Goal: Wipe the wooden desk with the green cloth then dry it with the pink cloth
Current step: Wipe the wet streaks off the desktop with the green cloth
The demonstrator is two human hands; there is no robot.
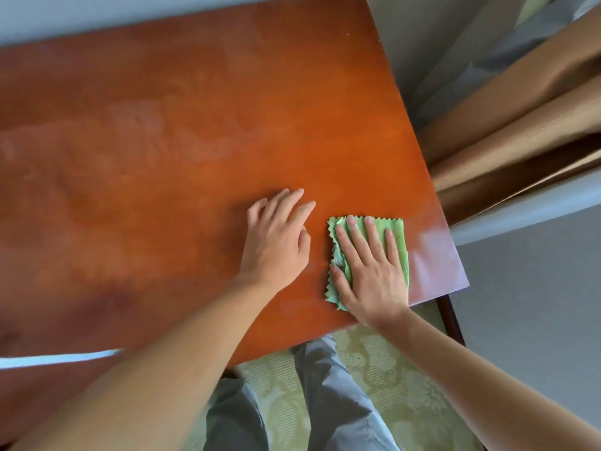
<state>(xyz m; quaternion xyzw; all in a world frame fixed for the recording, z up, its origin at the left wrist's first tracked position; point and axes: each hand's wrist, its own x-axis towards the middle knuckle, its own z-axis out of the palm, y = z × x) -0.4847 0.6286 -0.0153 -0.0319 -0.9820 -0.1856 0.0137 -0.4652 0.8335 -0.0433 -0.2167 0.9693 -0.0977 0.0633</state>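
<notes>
The wooden desk (182, 131) has a glossy reddish-brown top that fills most of the view. A folded green cloth (398, 237) with zigzag edges lies near the desk's right front corner. My right hand (370, 271) presses flat on the cloth, fingers spread and pointing away from me. My left hand (276, 242) rests on the bare wood just left of the cloth, fingers apart, holding nothing. Damp, hazy streaks show across the desk's middle and left. No pink cloth is in view.
Tan curtains (520, 125) hang just past the desk's right edge. A grey wall runs behind the desk. Below the front edge I see my grey trousers (328, 402) and a green patterned carpet (390, 369). A dark desk leg (450, 317) stands at the right front corner.
</notes>
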